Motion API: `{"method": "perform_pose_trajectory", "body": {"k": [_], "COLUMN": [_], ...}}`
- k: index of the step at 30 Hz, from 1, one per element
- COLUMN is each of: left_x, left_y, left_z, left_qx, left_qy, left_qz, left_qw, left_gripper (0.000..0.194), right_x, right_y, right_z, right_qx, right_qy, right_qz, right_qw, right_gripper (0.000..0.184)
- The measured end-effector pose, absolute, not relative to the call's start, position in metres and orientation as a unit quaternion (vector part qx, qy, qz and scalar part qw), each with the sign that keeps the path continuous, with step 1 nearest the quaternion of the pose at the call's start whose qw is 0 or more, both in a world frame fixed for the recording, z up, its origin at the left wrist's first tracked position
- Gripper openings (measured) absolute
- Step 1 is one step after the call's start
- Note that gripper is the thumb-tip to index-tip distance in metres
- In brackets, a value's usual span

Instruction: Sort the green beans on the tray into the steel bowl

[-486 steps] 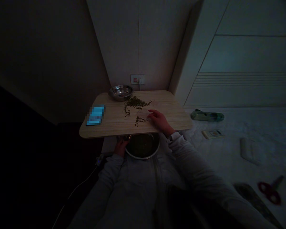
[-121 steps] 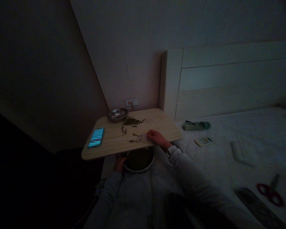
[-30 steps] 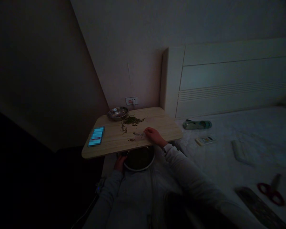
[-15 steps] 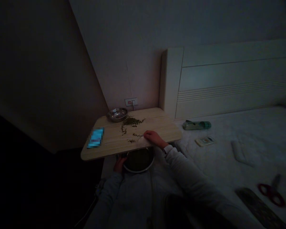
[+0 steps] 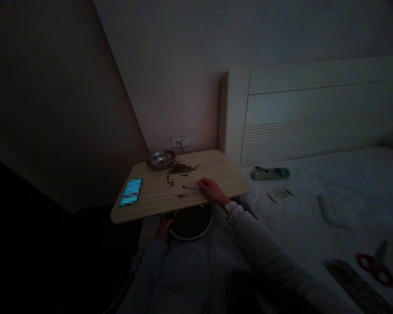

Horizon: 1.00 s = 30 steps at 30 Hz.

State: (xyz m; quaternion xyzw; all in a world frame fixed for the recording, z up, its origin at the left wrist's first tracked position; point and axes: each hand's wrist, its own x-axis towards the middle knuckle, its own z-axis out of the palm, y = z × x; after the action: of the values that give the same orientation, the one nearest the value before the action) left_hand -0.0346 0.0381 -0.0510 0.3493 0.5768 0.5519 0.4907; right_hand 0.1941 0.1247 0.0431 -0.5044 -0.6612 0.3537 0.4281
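My right hand (image 5: 209, 189) is over the near side of a small wooden table (image 5: 157, 203), its fingers curled together beside a few small dark-green, bean-like grains (image 5: 180, 196). Whatever the fingertips pinch is too small and dim to make out. Further back lies a larger pile of the same grains (image 5: 182, 168). Below the table's front edge, my left hand (image 5: 163, 229) is closed on the left rim of a round bowl (image 5: 190, 238) with a pale rim. The bowl's far side is hidden under the table, and its inside looks dark.
A shiny metal bowl (image 5: 161, 160) stands at the table's back left, with a blurred-out phone-like screen (image 5: 131, 192) in front. On the bed at right lie a green-capped bottle (image 5: 270, 173), a pale packet (image 5: 281, 195) and red-handled scissors (image 5: 376, 264). A wall socket (image 5: 180, 141) holds a plug.
The grains next to my right fingertips look smeared and fewer than before. My right hand has barely shifted. My left hand stays at the bowl's rim, and the view has tilted slightly.
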Motion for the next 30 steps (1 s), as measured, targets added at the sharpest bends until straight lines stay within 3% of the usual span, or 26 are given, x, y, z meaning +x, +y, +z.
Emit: {"method": "perform_pose_trajectory", "body": {"k": [30], "left_x": [-0.029], "left_y": [0.035], "left_z": [-0.041], "left_qx": [0.339], "left_qy": [0.590], "left_qz": [0.542], "left_qw": [0.494], "left_gripper": [0.014], "right_x": [0.194], "right_y": [0.121], "right_z": [0.045], "right_qx": [-0.481], "right_qy": [-0.678], "right_qz": [0.398], "right_qw": [0.388], "right_gripper": [0.013]}}
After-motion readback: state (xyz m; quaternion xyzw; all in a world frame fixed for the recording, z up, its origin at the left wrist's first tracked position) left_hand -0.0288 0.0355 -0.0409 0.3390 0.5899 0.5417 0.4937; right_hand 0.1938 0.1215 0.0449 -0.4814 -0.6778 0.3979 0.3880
